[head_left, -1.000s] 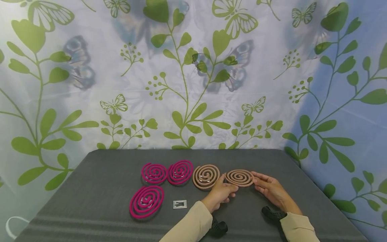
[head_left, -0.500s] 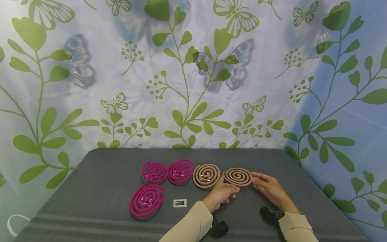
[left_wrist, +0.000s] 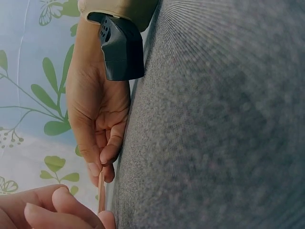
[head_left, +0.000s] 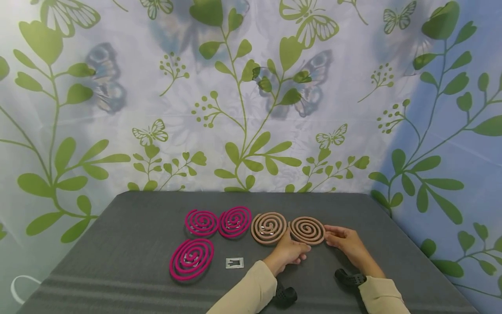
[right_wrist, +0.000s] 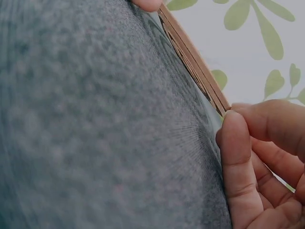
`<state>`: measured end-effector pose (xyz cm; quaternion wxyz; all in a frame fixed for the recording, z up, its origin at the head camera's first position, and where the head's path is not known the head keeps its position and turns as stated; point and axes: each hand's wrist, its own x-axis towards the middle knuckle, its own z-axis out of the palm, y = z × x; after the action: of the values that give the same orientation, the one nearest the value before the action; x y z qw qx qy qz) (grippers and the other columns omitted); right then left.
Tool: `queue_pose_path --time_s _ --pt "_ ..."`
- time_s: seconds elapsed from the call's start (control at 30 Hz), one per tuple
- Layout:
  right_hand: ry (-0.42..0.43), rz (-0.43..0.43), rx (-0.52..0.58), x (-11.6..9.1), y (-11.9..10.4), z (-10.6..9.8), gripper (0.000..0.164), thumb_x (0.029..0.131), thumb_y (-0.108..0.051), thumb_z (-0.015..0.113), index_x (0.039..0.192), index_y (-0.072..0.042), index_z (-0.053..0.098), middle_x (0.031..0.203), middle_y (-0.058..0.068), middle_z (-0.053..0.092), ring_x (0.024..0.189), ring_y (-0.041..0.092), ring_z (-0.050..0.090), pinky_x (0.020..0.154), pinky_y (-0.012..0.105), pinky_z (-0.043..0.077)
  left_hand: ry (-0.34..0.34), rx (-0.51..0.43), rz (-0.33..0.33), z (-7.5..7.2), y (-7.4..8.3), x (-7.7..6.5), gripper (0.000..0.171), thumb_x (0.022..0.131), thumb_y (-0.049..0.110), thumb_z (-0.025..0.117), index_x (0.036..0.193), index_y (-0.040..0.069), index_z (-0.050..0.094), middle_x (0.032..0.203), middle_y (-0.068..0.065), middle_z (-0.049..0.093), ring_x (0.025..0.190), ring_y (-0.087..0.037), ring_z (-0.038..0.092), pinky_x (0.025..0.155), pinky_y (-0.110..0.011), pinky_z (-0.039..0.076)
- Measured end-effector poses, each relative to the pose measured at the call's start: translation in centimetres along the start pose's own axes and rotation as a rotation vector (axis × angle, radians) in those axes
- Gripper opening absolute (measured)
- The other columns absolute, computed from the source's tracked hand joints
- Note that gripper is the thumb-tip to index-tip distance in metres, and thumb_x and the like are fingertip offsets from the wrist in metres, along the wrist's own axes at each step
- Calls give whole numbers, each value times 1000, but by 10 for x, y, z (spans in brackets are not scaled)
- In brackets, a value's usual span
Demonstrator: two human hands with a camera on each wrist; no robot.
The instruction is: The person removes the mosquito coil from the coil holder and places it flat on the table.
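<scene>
A tan mosquito coil is held between both hands, raised slightly off the table and tilted toward the head camera. My left hand pinches its left front edge between thumb and fingers. On the opposite side, my right hand pinches the right edge with thumb and fingertips. Edge-on in the right wrist view, the coil shows as a thin stacked strip. A second tan mosquito coil sits just left of it, on a small metal stand seen through its rings.
Further left are three pink mosquito coils, two at the back and one in front, with metal stands visible under them. A bare metal coil stand lies on the grey table. A patterned curtain hangs behind.
The held tan coil has shifted slightly left and tipped so its face shows rounder to the head camera. My right hand has moved left with it; the left hand stays nearly in place.
</scene>
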<state>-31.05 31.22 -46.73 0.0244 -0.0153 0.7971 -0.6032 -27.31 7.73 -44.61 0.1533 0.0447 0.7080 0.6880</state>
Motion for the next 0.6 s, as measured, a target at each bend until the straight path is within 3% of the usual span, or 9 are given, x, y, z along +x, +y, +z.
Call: queue_pose_path --time_s 0.4,0.6 --pt "-14 -47 -16 1 1 3 49 107 -2 66 144 25 50 134 32 68 95 0 71 84 24 61 -2 26 -3 -1 -1 1 94 99 6 76 170 -3 15 82 2 64 60 -6 55 54 -16 44" --pt "1 -40 -14 0 0 3 47 109 -2 63 144 26 49 137 35 65 93 1 71 83 25 62 -6 28 3 0 -6 6 99 98 4 77 172 1 10 81 1 66 60 -6 57 53 -17 45"
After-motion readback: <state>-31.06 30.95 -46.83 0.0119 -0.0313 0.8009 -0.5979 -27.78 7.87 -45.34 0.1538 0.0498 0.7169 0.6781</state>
